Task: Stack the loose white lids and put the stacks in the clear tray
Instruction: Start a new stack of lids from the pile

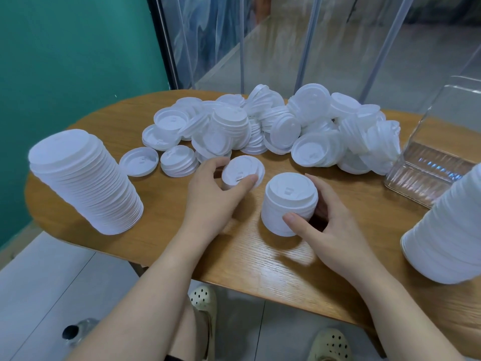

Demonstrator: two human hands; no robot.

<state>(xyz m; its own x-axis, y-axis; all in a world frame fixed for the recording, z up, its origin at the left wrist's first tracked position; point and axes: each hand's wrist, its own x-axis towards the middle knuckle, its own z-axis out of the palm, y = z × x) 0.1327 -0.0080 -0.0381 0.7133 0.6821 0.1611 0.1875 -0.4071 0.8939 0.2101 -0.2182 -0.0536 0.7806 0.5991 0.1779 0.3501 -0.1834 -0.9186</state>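
A heap of loose white lids (273, 126) covers the far half of the wooden table (260, 256). My left hand (210, 196) grips a single white lid (243, 173) by its rim, just above the tabletop. My right hand (328, 225) curls round a short stack of lids (289, 201) standing near the table's middle. A tall leaning stack (83, 178) stands at the left. Another tall stack (450, 230) stands at the right edge. The clear tray (426, 175) sits at the far right, partly hidden by that stack.
A teal wall is at the left and clear panels rise behind the table. Below the near table edge I see two feet in pale clogs (205, 300) and a bottle with a dark cap (75, 332) on the floor.
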